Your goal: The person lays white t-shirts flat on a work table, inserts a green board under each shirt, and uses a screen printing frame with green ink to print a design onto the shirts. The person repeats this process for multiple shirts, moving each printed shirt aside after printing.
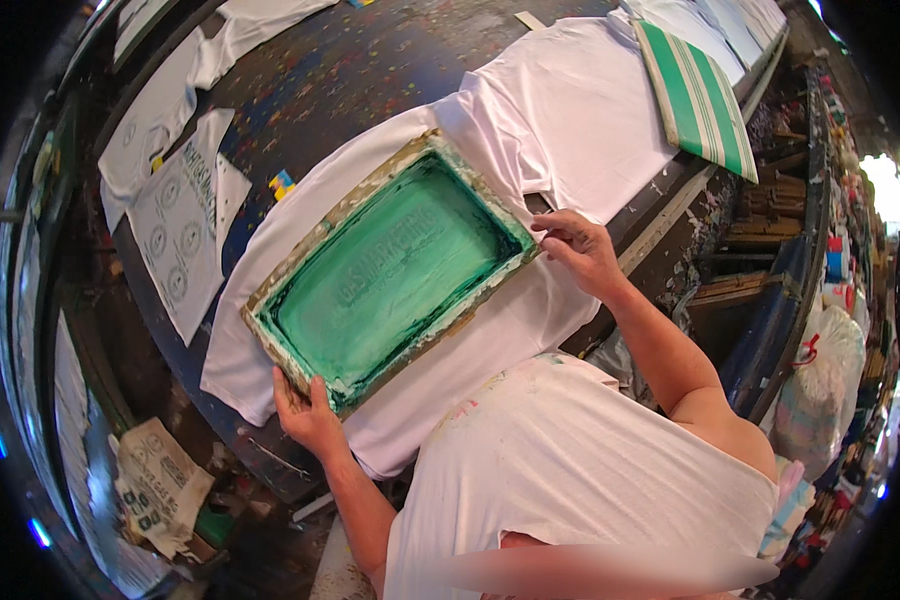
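Observation:
A wooden-edged screen printing frame (pixel 395 268) with green mesh lies tilted over a white T-shirt (pixel 270 262) spread on the table. Faint lettering shows in the mesh, and dark green ink lines its inner edges. My left hand (pixel 310 415) grips the frame's near left corner, thumb and fingers on either side of it. At the opposite end, my right hand (pixel 577 248) has its fingers bent and closed at the right corner of the frame. Part of the T-shirt is hidden beneath the frame.
More white shirts (pixel 590 110) lie farther along the dark, paint-spotted table (pixel 370 75). A green striped board (pixel 698 98) rests at the right edge. Printed white cloth (pixel 180 240) lies at left. Wooden frames (pixel 760 230) and a stuffed plastic bag (pixel 820 390) stand to the right.

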Tool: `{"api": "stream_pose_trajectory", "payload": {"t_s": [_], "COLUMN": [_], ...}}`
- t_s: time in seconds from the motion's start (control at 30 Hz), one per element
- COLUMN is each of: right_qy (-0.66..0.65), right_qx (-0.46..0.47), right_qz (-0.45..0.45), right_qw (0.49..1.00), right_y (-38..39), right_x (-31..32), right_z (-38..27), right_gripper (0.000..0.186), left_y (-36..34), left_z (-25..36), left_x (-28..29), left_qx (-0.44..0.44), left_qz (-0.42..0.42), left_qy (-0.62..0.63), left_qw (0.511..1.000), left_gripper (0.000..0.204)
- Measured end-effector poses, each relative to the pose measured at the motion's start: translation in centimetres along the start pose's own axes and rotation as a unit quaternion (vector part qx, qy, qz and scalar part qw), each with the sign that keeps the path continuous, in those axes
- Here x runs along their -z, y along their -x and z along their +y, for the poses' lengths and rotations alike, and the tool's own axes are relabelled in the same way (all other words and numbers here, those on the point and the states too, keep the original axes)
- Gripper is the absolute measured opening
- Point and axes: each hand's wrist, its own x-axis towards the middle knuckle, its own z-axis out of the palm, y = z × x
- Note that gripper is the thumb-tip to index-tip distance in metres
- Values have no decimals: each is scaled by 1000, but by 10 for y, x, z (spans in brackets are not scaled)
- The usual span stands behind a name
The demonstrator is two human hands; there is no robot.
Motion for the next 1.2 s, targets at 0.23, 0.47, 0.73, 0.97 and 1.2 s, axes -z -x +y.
{"api": "stream_pose_trajectory", "payload": {"t_s": [0.23,0.47,0.73,0.97,1.2], "right_qy": [-5,60,-71,4,20], "right_qx": [35,69,-25,-32,-20], "right_qz": [-51,-76,-103,-121,-120], "right_qw": [998,993,992,992,992], "right_y": [-6,-9,-8,-12,-12], "right_x": [-3,-2,-4,0,0], "right_z": [7,8,9,12,18], "right_gripper": [44,55,54,56,58], "left_y": [-3,-5,-3,-5,-5], "left_z": [2,-1,0,-9,-8], "left_x": [-4,-6,-6,-6,-4], "left_qx": [7,40,17,28,51], "left_qz": [-6,6,6,37,35], "left_qy": [9,74,66,115,110], "left_qw": [1000,996,998,992,992], "left_gripper": [71,74,75,73,69]}}
